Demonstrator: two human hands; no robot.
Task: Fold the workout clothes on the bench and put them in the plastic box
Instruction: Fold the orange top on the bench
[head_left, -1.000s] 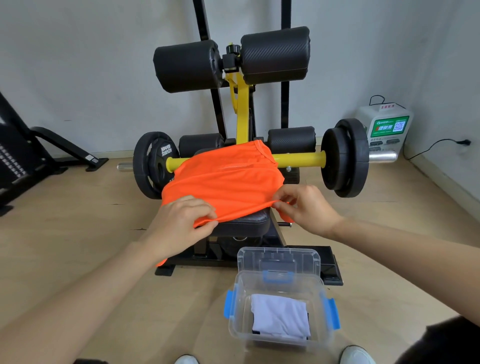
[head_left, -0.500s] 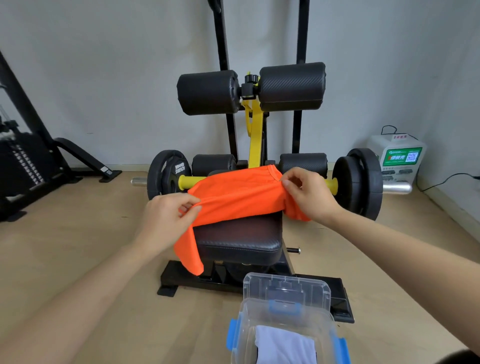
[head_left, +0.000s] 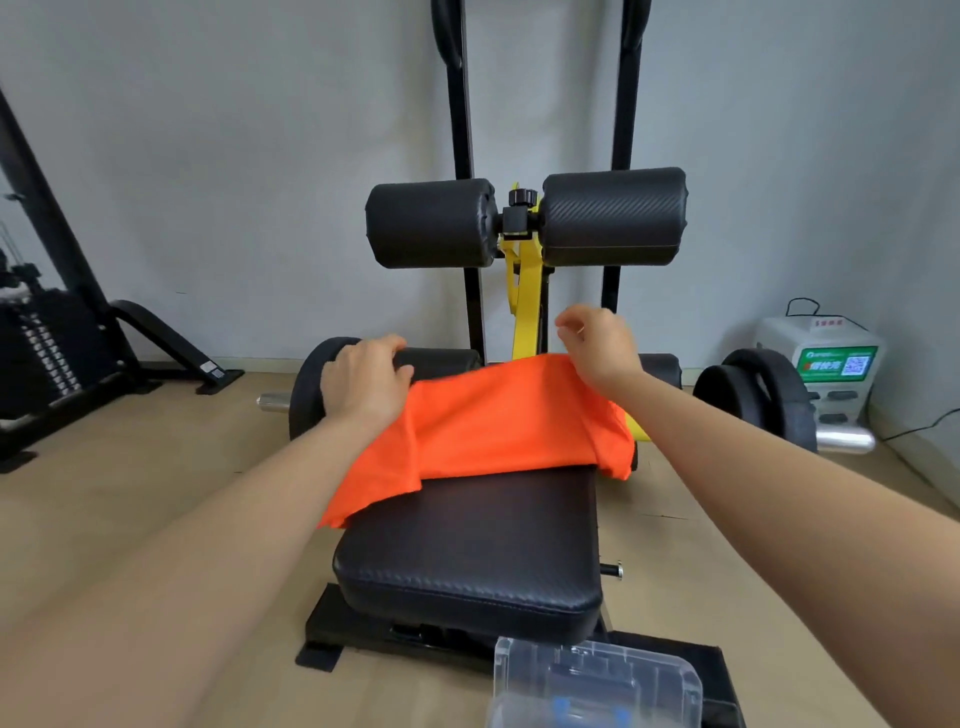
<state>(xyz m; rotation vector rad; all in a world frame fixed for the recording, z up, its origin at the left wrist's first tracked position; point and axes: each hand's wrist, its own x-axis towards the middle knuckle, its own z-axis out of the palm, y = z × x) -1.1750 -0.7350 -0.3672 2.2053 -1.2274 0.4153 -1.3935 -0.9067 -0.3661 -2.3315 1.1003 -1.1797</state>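
Observation:
An orange shirt (head_left: 498, 421) lies folded over across the far half of the black bench pad (head_left: 467, 551), with one corner hanging off the pad's left side. My left hand (head_left: 363, 387) rests palm down on the shirt's far left corner, fingers spread. Over the shirt's far right edge hovers my right hand (head_left: 597, 345), its fingers loosely curled and nothing visible between them. Only the clear plastic box's (head_left: 597, 686) upright lid and blue latch show, at the bottom edge in front of the bench.
Two black foam rollers (head_left: 524, 223) on a yellow post stand behind the pad. Weight plates (head_left: 763, 395) sit on a bar to either side. A white and green machine (head_left: 826, 369) stands at the right wall, and a black weight rack (head_left: 47, 343) at the left.
Both hands carried the shirt's near edge away from me over the far part, leaving the near half of the pad bare. The view tilted up, so the box slid to the bottom edge.

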